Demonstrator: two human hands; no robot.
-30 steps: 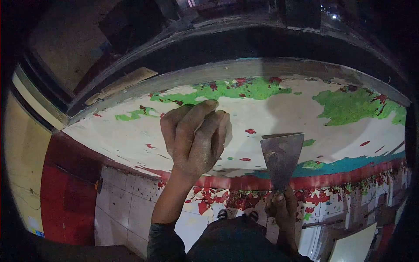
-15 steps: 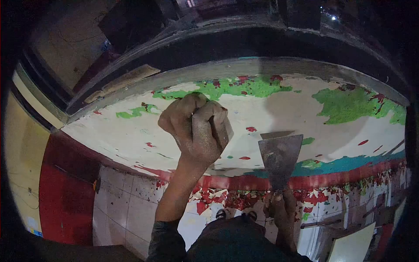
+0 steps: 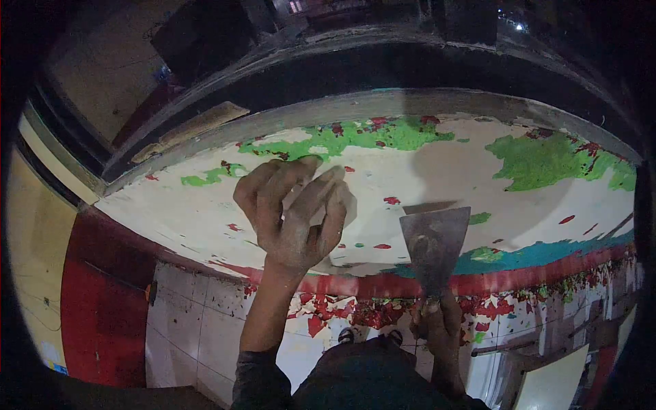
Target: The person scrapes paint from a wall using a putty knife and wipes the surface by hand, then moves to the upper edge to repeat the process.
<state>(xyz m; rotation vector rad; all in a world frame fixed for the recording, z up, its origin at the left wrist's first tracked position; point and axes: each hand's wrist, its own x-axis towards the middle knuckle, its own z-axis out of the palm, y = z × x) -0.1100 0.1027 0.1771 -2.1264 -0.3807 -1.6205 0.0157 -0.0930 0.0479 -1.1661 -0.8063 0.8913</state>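
Paint is mostly scraped off the ledge (image 3: 205, 212), green bits left; right hand (image 3: 437, 328) grips the scraper (image 3: 434, 246), left hand (image 3: 294, 208) fingers spread.

No readable text, label, brand, number or sign anywhere in view. Only patches of green, red and teal paint on the scraped slab (image 3: 424, 174), no lettering among them. Nothing printed or stamped on the scraper blade (image 3: 435, 242). Bright specks near the top edge too small and blurred to read.
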